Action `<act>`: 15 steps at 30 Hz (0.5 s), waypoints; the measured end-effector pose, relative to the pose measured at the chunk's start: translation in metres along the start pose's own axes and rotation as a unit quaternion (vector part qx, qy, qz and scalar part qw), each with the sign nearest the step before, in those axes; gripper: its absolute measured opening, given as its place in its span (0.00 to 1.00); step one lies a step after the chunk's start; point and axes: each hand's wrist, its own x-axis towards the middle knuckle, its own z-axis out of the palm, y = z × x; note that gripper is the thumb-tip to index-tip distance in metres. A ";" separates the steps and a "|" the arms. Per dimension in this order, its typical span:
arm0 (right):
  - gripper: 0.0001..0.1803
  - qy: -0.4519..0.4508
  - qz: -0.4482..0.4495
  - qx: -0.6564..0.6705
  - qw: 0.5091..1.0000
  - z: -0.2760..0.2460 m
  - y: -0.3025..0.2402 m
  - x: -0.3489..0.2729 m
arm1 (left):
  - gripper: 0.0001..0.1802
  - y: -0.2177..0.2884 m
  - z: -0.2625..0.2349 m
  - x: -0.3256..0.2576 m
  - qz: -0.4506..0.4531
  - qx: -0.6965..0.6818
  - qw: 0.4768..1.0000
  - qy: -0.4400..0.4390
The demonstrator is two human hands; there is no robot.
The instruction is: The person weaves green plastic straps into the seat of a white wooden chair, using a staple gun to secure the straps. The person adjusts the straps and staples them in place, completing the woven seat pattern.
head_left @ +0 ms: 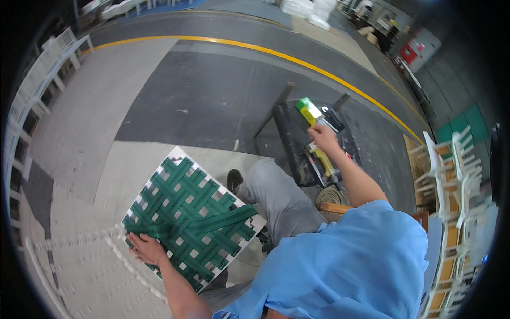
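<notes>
Head view. The left hand [146, 249] lay flat, fingers spread, on the lower left corner of a square white seat frame [192, 218] woven with crossed green webbing straps [183, 204]. The frame rested tilted against the person's grey-trousered knee [276, 191], its far corner raised toward the floor beyond. The right hand [322, 135] reached forward and was closed around the handle of a green and yellow hand tool [308, 112], which was held above a dark metal stand [297, 143]. The tool's exact kind could not be told from the picture.

Procedure note, as a judgement: the frame should be kept pinned by the flat palm so that it does not slide off the knee while the other arm is extended. The tool should be gripped fully before it is brought across, and its working end kept clear of the fingers on the webbing.

Containers. The stand carried a shallow tray-like top; a second yellow item [325, 162] lay in it, near the forearm. Its further contents were too dark to make out. Stacks of white chair frames [451, 175] stood at the right and a white rail [37, 85] at the left.
</notes>
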 end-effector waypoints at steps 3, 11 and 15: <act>0.18 -0.036 0.069 -0.221 0.972 -0.039 0.072 0.005 | 0.29 0.004 0.007 0.002 0.011 0.014 1.000 0.005; 0.20 -0.169 0.114 -0.117 0.972 -0.006 0.093 -0.010 | 0.33 -0.032 0.000 0.026 0.074 -0.087 0.993 -0.043; 0.35 -0.142 0.047 0.057 0.987 -0.005 0.070 -0.039 | 0.35 -0.038 -0.011 0.014 0.025 -0.079 0.995 -0.058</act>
